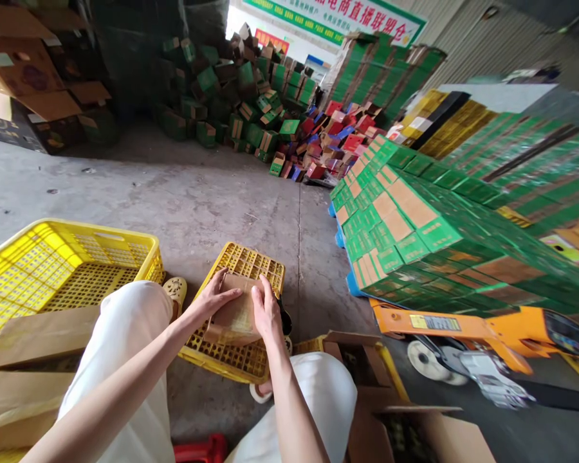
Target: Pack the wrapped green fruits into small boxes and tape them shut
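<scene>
A small brown cardboard box (235, 315) rests on an upturned yellow plastic crate (246, 258) between the person's knees. My left hand (218, 297) lies against the box's left side, thumb stretched over its top. On the right side, my right hand (267, 311) presses with its fingers pointing forward. The box is held between both hands, and its top looks closed, with shiny tape on its near part.
To the left stands a large yellow crate (110, 243), with cardboard (43, 334) nearer. Open cartons (444, 431) are at the lower right. Beyond are an orange pallet jack (434, 325), stacked green boxes (400, 218) and a heap of small boxes (251, 132). A red object (200, 450) lies below.
</scene>
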A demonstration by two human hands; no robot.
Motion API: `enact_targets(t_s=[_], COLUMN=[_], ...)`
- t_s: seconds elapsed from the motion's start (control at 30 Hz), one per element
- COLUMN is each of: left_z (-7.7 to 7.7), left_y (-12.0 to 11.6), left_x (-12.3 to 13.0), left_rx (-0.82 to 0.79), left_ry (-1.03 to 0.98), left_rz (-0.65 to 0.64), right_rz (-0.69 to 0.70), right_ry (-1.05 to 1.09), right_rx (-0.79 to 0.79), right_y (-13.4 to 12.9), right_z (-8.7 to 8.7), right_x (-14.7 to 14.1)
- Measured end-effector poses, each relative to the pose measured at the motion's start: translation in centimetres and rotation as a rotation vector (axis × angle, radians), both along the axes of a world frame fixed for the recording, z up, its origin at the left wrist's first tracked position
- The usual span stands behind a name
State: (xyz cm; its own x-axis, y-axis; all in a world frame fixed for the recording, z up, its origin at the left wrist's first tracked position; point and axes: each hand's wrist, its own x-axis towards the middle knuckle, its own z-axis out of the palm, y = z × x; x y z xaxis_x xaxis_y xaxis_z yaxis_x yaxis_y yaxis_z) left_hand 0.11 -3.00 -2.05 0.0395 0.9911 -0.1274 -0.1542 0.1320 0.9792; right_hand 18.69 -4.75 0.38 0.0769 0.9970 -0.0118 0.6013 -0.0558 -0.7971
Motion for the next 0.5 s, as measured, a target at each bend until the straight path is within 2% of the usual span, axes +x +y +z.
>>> enact_targets(t_s=[0.2,0.5], left_z=[-0.7,-2.1], left_y=[-1.8,-5.7], left_x=[0.2,0.0], left_rx=[-0.040,-0.073], left_ry=[-0.109,-0.058], left_rz=[-0.022,-0.030], right_rz=[-0.003,-0.019], right_ry=[0.005,0.015], right_rx=[0.022,0.053], right_y=[-0.2,-0.5], right_z=[0.1,0.0], right_x=[-0.1,-0.3])
